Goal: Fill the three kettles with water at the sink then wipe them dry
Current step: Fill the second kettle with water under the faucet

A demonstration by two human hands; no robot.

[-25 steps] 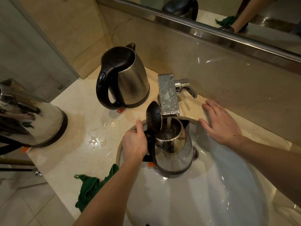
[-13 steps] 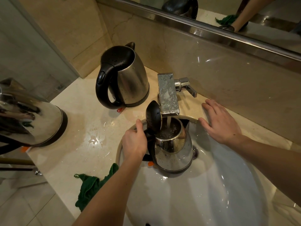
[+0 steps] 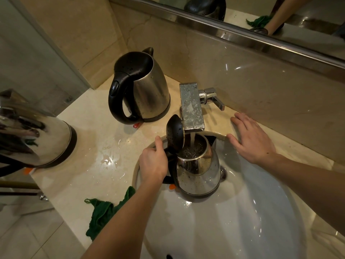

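Note:
A steel kettle (image 3: 198,171) with its black lid flipped up stands in the white sink (image 3: 242,212), under the square chrome tap (image 3: 191,107). Water runs from the spout into its open top. My left hand (image 3: 153,163) grips the kettle's black handle. My right hand (image 3: 252,137) lies flat, fingers apart, on the counter at the sink's far rim, just right of the tap's lever. A second steel kettle (image 3: 143,88) with a shut black lid stands on the counter behind. A third kettle (image 3: 31,133) sits at the left edge.
A crumpled green cloth (image 3: 100,215) lies at the counter's front edge, left of my left arm. A puddle (image 3: 108,159) spreads across the marble counter (image 3: 89,124) between the kettles. Behind the tap rises a stone backsplash with a mirror (image 3: 280,17) above it.
Almost nothing has moved. Both hands hold their places while water keeps running into the kettle in the sink.

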